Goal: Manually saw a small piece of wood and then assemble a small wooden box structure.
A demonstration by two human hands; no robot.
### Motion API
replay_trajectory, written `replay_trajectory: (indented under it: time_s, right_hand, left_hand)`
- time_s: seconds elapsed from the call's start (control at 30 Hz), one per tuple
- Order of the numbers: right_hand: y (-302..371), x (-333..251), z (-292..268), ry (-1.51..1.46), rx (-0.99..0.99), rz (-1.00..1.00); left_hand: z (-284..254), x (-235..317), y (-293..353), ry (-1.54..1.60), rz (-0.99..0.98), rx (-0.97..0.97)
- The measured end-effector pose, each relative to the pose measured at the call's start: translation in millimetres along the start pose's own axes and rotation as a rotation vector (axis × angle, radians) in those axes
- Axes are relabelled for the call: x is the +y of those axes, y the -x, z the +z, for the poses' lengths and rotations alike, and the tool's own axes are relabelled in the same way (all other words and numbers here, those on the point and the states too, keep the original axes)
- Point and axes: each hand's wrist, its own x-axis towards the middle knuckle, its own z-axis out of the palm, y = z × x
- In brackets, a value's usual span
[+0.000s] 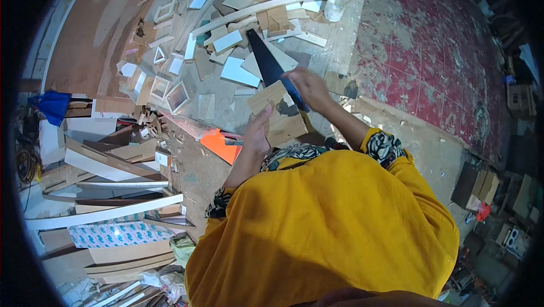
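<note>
My left hand [259, 131] grips a small rectangular wooden board [275, 123] by its left edge, thumb lying on the upper face. A dark patch shows near the board's right side. Just beyond it lies a long, dark, tapering blade that looks like a handsaw [265, 57]. Its narrow tip points away from me, over the scraps. My right hand [307, 87] is closed at the blade's wide, bluish end, close to the board. The saw's handle cannot be made out.
Many wood offcuts [232, 40], some white-faced, cover the work surface ahead, with long curved strips [266, 7] and a clear container [334, 7]. An orange piece [220, 146] sits by my left forearm. Stacked boards [113, 162] fill the left; a worn red surface [425, 52] lies right.
</note>
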Motion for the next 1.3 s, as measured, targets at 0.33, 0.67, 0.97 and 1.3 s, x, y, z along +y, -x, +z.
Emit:
replay_trajectory:
  time_s: [0.33,0.67,0.97,1.3]
  right_hand:
    - [37,81,-83,0.779,0.048,0.554]
    - [-5,57,-56,0.403,-0.119,0.695]
    - [-43,-89,107,0.681,-0.329,-0.338]
    - [-50,-84,217,0.468,-0.203,-0.394]
  left_hand:
    - [-45,45,-2,0.291,0.071,-0.108]
    - [-70,97,-16,0.380,0.069,-0.338]
    - [-124,126,-24,0.403,0.083,-0.192]
    - [-179,169,10,0.396,0.041,0.054]
